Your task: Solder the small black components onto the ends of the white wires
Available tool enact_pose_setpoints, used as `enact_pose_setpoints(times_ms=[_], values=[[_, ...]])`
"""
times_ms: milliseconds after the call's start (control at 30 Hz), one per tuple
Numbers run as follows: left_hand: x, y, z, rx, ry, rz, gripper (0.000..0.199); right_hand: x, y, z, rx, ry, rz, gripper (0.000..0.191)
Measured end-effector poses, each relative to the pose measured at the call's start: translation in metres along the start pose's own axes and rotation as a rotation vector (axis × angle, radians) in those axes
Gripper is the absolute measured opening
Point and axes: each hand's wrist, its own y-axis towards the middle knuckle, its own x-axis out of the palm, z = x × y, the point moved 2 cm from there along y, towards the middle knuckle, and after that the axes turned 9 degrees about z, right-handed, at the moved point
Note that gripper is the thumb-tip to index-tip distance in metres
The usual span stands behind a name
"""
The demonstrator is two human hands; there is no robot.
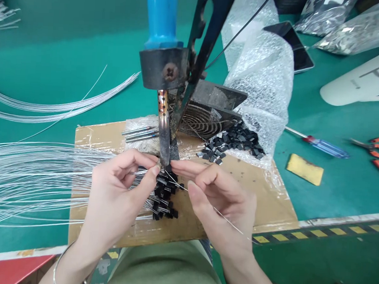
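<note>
A blue-handled soldering iron is clamped tip-down, and both hands meet at its dark tip. My left hand is closed, thumb and index finger pinching a thin white wire just left of the tip; its end is hidden by the fingers. My right hand is closed around a thin strand of solder wire, which runs up through the fingers to the tip. The right index fingertip is at a small black part under the iron. Below the hands lie several wires ending in black connectors.
Cardboard covers the work spot. Behind stand a fan and the iron's black bracket. Loose black pieces lie on bubble wrap. Rightward are a screwdriver, yellow sponge, and pliers. White wires spread left.
</note>
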Motion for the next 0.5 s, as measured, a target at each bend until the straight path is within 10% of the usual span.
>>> enact_pose_setpoints(times_ms=[500], values=[[-0.0006, -0.0024, 0.0028, -0.005, 0.015, 0.017, 0.015, 0.0017, 0.0001, -0.0012, -0.005, -0.002, 0.015, 0.024]])
